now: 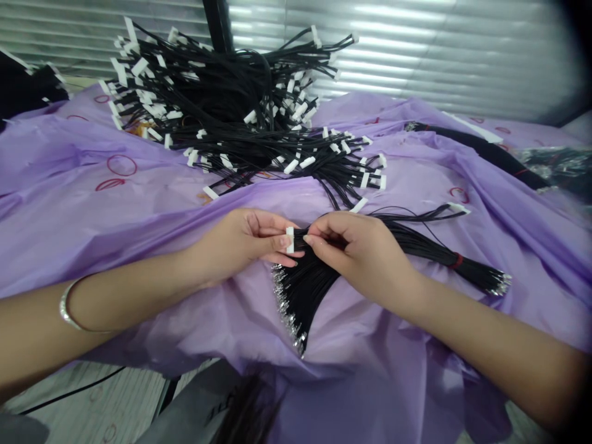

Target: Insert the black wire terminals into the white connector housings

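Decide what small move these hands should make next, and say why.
Probably the right hand should ease a wire toward the white connector: the left hand holds that connector, the right pinches at black wires just beside it, and metal-tipped ends fan out below, outside the connector.

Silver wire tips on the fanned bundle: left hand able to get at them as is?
Probably yes: the silver wire tips lie just below the left hand in the picture, mostly uncovered. It grips a white connector, though, so it would likely have to let go first.
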Motion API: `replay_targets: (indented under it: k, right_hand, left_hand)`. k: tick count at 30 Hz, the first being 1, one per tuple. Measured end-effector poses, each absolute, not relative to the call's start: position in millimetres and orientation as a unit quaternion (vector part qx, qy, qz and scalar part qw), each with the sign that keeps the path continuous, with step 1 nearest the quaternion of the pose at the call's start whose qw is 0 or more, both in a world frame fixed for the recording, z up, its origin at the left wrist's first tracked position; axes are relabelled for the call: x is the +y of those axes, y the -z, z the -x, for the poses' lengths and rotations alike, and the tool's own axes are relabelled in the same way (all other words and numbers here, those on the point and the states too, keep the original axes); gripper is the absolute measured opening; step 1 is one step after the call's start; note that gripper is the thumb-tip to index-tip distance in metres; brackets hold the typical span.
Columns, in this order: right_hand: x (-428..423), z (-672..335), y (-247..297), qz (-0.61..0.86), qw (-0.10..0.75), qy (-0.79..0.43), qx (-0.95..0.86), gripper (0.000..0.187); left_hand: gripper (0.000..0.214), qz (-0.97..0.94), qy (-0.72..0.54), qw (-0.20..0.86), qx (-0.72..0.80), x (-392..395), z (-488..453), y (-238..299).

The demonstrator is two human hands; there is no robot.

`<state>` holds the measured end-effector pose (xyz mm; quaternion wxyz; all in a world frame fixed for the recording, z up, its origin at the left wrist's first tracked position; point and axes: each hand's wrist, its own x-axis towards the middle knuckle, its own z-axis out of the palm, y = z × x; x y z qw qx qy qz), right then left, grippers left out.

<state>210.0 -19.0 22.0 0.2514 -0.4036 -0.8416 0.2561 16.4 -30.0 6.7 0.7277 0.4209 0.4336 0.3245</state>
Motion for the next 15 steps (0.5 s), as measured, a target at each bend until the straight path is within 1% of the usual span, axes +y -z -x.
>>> replay_targets:
  k: [8, 10, 12, 14, 15]
  right_hand:
    - [-19.2, -206.6, -14.9, 0.39, 0.255, -0.245, -0.85, 0.009]
    - [-20.1, -208.1, -20.2, 0.376, 0.247, -0.205, -0.869, 0.007]
    - [-22.0, -211.0, -28.3, 0.35, 0.259, -0.126, -0.892, 0.006]
    - [-24.2, -214.7, -35.5, 0.318, 0.263, -0.063, -0.909, 0.009]
    - [-25.0, -216.4, -37.5, 0.298, 0.25, -0.057, -0.919, 0.011]
  left_hand:
    - [0.011, -0.416, -0.316, 0.731, 0.439, -30.5, -17.8, -7.9]
    - [0.012, -0.417, -0.324, 0.732, 0.431, -30.6, -17.9, -8.3]
    - [0.013, -0.421, -0.347, 0.72, 0.43, -30.4, -17.8, -8.8]
    - [0.012, -0.411, -0.378, 0.705, 0.437, -29.7, -17.6, -9.0]
    - [0.011, -0.4, -0.39, 0.702, 0.441, -29.1, -17.4, -9.0]
